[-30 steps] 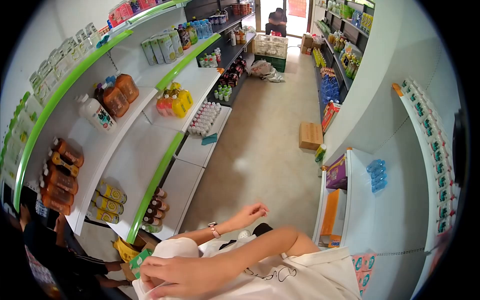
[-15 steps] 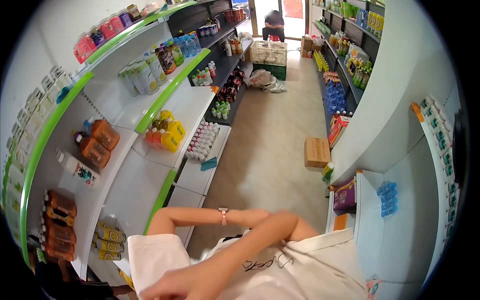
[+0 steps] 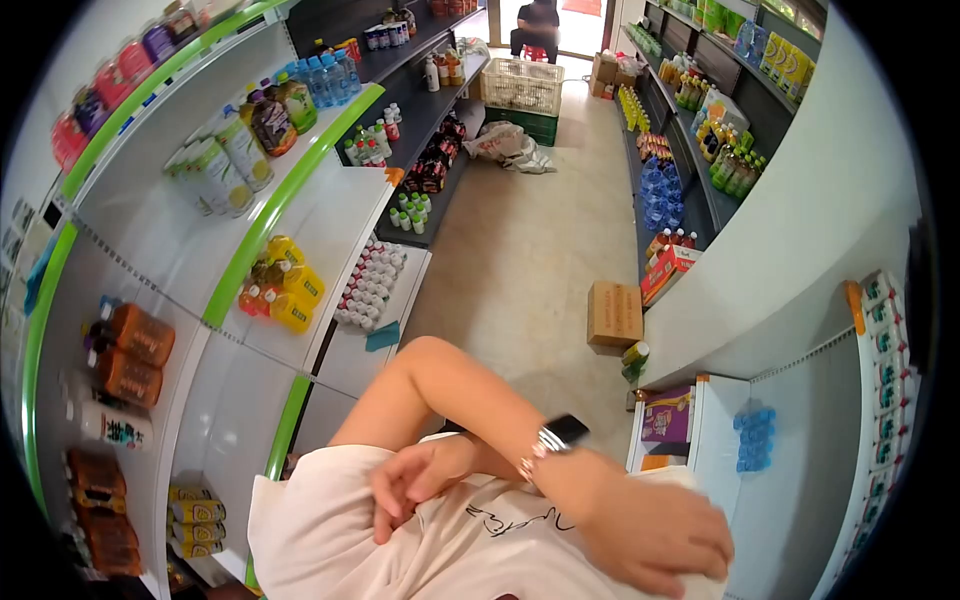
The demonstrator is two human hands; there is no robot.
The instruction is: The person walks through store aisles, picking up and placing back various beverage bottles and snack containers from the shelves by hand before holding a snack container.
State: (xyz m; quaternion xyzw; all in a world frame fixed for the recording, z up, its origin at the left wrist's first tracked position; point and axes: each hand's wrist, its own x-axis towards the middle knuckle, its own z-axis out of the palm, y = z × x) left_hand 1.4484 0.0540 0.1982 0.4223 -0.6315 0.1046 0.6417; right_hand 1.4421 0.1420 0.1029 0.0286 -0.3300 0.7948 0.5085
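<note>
Two forearms (image 3: 490, 408) cross at lower centre, right hand (image 3: 430, 473) loosely spread, left hand's (image 3: 650, 530) grip unreadable; I'd avoid snagging the shirt (image 3: 445, 555).

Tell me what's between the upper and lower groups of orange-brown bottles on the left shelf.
In the head view, one white bottle with dark lettering sits between the upper orange-brown bottles and the lower ones.

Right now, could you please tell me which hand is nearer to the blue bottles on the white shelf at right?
Left. Crossed over the body, the left hand is below and left of the blue bottles in view; the right hand is farther left.
</note>
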